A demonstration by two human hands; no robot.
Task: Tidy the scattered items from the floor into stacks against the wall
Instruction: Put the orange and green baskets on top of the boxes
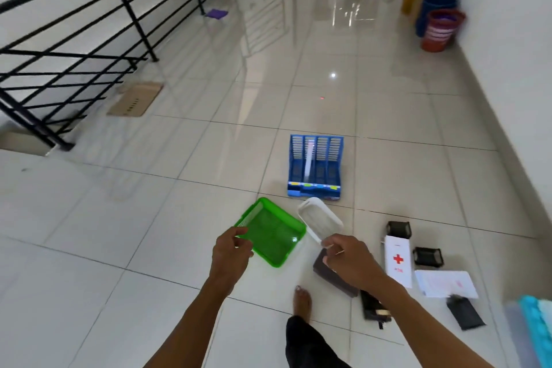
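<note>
head view: green tray (273, 233) in left hand (230, 254)

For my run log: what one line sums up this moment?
left hand grips green tray | right hand grips white tray | blue file rack on floor

Glossy pale-grey tiled floor (149, 218) with thin dark grout lines. Bright green mesh-patterned tray (273, 233) just left of a plain white tray (319, 218). Beyond the green tray, a blue slatted file rack (315, 166) with small yellow labels. Right of the green tray, a white box (398, 260) bearing a red cross, two black mesh cups (398, 229), white paper (446, 283) with faint pink print. Far beyond it, stacked blue and red-orange baskets (442, 28). Black railing (89, 48) far left, brown cardboard (136, 98) beneath.
</note>
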